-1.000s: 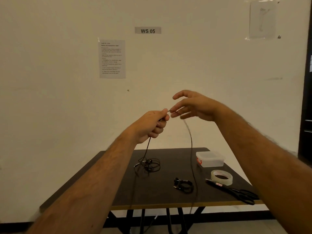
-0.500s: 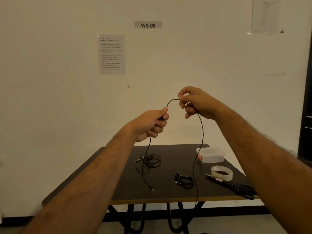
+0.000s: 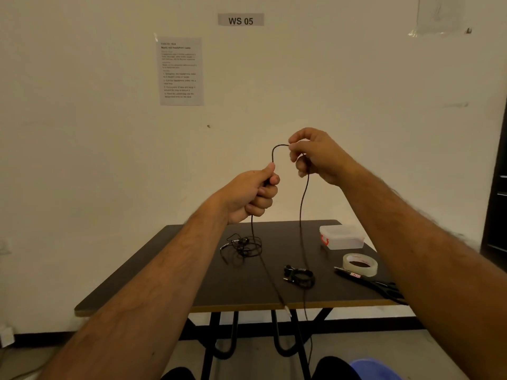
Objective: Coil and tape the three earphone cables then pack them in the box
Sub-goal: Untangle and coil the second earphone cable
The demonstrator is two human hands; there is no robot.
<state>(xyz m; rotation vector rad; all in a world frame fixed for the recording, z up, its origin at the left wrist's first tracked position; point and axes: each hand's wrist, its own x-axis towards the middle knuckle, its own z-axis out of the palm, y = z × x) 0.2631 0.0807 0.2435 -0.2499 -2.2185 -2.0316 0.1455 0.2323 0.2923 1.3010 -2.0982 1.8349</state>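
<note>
I hold a black earphone cable (image 3: 302, 204) in the air above the table. My left hand (image 3: 251, 194) is fisted around one part of it, and my right hand (image 3: 315, 154) pinches it a little higher, with a short arch of cable between them. Both ends hang down past the table's front edge. A loose tangled earphone cable (image 3: 242, 246) lies on the dark table (image 3: 175, 270) at the middle. A coiled earphone cable (image 3: 300, 278) lies nearer the front. A clear plastic box (image 3: 341, 237) with a red clasp stands at the back right, lid on.
A roll of clear tape (image 3: 360, 264) lies right of the coiled cable, with black scissors (image 3: 370, 285) beside it near the front right edge. A blue object (image 3: 375, 368) sits on the floor below. A dark cabinet (image 3: 498, 187) stands at the far right.
My right hand went from open-fingered to pinching the cable, then rose slightly, forming an arch. The hanging plug end has swung toward the table's front edge. My left hand stayed fisted.
</note>
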